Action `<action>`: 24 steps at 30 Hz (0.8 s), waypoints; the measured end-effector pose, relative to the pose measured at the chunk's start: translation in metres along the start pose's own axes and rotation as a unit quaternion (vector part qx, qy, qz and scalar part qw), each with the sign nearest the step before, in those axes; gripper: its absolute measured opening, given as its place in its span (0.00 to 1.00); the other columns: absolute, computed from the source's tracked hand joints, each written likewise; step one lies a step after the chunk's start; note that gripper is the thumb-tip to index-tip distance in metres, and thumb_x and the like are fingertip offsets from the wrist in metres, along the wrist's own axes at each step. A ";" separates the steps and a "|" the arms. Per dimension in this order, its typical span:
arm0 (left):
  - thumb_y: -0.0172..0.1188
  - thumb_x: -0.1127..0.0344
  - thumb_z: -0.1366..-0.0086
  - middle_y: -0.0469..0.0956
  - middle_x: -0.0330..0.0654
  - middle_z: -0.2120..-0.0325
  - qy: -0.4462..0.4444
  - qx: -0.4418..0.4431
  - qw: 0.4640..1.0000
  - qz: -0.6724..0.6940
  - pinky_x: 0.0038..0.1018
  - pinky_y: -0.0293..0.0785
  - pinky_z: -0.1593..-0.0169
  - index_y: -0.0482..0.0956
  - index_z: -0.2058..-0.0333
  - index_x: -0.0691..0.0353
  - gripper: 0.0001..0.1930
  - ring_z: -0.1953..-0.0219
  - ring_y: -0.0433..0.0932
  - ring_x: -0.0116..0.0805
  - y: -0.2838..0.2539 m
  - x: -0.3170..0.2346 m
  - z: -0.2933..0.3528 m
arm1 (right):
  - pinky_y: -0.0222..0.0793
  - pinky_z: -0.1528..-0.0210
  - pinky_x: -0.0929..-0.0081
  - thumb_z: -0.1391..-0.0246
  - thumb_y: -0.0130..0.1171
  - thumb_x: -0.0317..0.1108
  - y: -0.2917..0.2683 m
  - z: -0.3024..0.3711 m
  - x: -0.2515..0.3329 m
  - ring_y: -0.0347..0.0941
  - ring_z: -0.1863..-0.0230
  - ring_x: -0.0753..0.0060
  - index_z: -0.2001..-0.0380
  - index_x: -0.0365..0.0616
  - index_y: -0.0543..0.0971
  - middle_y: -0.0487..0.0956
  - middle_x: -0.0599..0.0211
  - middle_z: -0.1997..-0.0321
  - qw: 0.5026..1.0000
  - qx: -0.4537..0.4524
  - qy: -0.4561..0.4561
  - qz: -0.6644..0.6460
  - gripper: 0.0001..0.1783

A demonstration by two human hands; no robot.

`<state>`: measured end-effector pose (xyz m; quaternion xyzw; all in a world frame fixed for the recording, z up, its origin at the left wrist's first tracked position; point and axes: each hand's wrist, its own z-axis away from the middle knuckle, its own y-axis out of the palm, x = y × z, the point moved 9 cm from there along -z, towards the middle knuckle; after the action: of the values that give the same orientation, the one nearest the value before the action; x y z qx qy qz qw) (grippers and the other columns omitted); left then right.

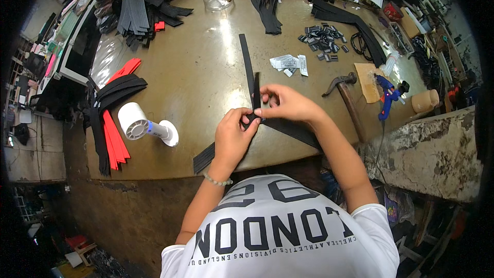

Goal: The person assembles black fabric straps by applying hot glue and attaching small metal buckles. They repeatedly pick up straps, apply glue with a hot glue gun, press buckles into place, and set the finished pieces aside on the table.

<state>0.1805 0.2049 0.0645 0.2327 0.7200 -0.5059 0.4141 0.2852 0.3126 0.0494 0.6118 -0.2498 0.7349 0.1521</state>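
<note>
Over the bench, my left hand and right hand pinch black straps, apparently joining them; next needs careful alignment.

Free tabletop ahead-left, hammer right.

Solid black marks the strap at the centre of an olive-brown counter, above a white shirt with black lettering and a bracelet of pale grey-green beads. At left, bright red strips contrast with black bands near a white fan ringed in blue. At right, a brown-handled hammer, a blue-and-black glue gun, tan cardboard, white labels with grey print and dark buckles face a wall mottled grey and off-white.
</note>
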 end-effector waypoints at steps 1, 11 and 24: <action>0.70 0.67 0.44 0.74 0.41 0.74 -0.007 0.001 1.000 -0.001 0.29 0.71 0.70 0.79 0.60 0.64 0.14 0.77 0.72 0.32 0.001 0.001 0.000 | 0.63 0.69 0.83 0.50 0.71 0.38 -0.002 -0.010 -0.006 0.67 0.67 0.86 0.61 0.39 0.77 0.71 0.75 0.68 1.000 0.015 0.021 -0.008 0.18; 0.65 0.64 0.39 0.73 0.42 0.71 0.031 0.037 0.995 -0.086 0.35 0.72 0.61 0.79 0.52 0.58 0.16 0.66 0.75 0.40 0.006 -0.009 0.004 | 0.69 0.65 0.70 0.56 0.73 0.37 -0.011 -0.038 -0.004 0.75 0.68 0.64 0.73 0.37 0.79 0.78 0.60 0.72 0.971 -0.075 -0.046 0.224 0.15; 0.56 0.64 0.33 0.71 0.46 0.65 0.105 0.071 0.962 -0.244 0.36 0.77 0.62 0.74 0.43 0.59 0.20 0.63 0.76 0.43 0.014 -0.029 0.005 | 0.66 0.48 0.51 0.36 0.54 0.49 -0.138 0.171 -0.017 0.72 0.50 0.47 0.52 0.36 0.75 0.76 0.46 0.53 0.691 -0.450 0.209 0.525 0.25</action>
<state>0.2086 0.2077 0.0809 0.1304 0.7568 -0.6138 0.1828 0.5025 0.3341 0.0791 0.0696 -0.7932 0.6032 0.0466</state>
